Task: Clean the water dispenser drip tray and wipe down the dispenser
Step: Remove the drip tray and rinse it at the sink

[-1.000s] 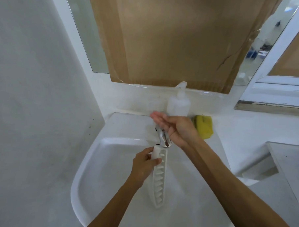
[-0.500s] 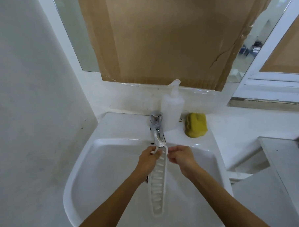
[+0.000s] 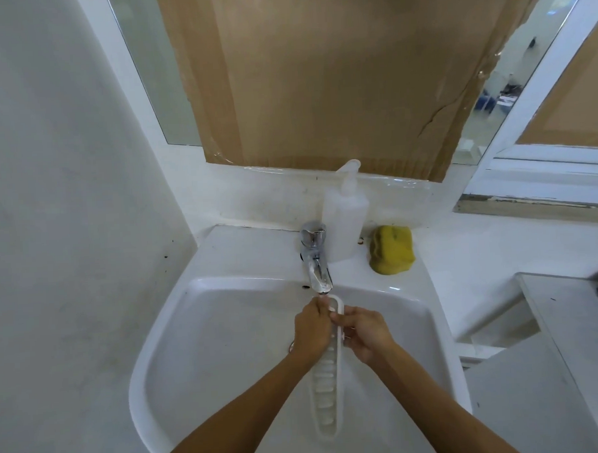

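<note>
A long white slotted drip tray grille (image 3: 327, 393) hangs upright over the white sink (image 3: 165, 338), its top end just under the chrome tap's (image 3: 315, 260) spout. My left hand (image 3: 310, 328) grips the grille's upper left edge. My right hand (image 3: 364, 333) holds the upper right edge, thumb on the rim. Both hands meet at the grille's top part and hide it. Whether water runs from the spout I cannot tell.
A white pump soap bottle (image 3: 345, 217) stands behind the tap. A yellow sponge (image 3: 391, 249) lies on the sink's back right ledge. Brown cardboard (image 3: 335, 81) covers the mirror above. A white wall closes the left side, and a grey counter (image 3: 570, 351) lies to the right.
My right hand came down from the tap handle to the grille and took hold of its upper right edge. My left hand kept its grip near the top.
</note>
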